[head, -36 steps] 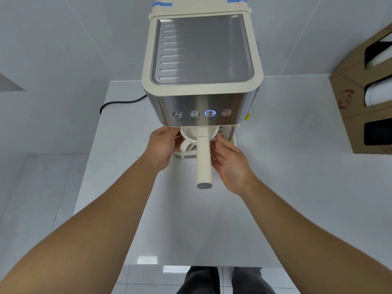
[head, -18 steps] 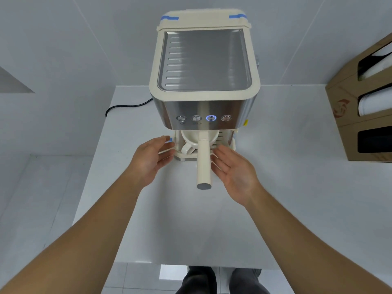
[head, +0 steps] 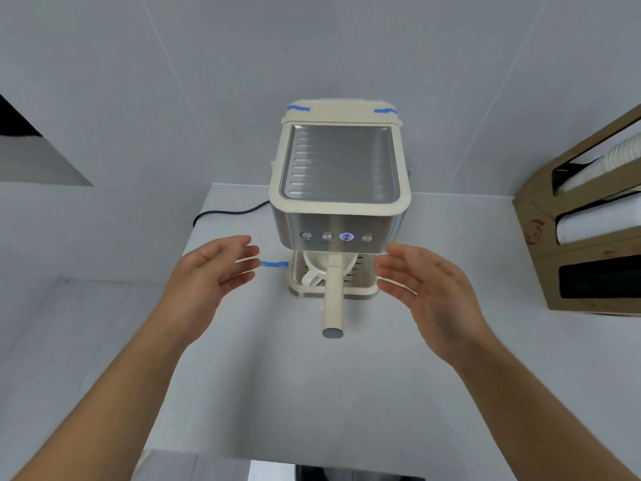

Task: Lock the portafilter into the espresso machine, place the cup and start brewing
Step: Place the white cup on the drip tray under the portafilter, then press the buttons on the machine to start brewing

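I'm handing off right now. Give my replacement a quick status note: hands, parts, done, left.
Left hand: open, empty, left of the machine.
Right hand: open, empty, to its right.
Cream-handled portafilter: seated in the cream and steel espresso machine, handle pointing forward.
White ceramic cup: on the drip tray beneath it.
One round button glows blue.
Left: confirm brewing has started; no coffee flow is visible.
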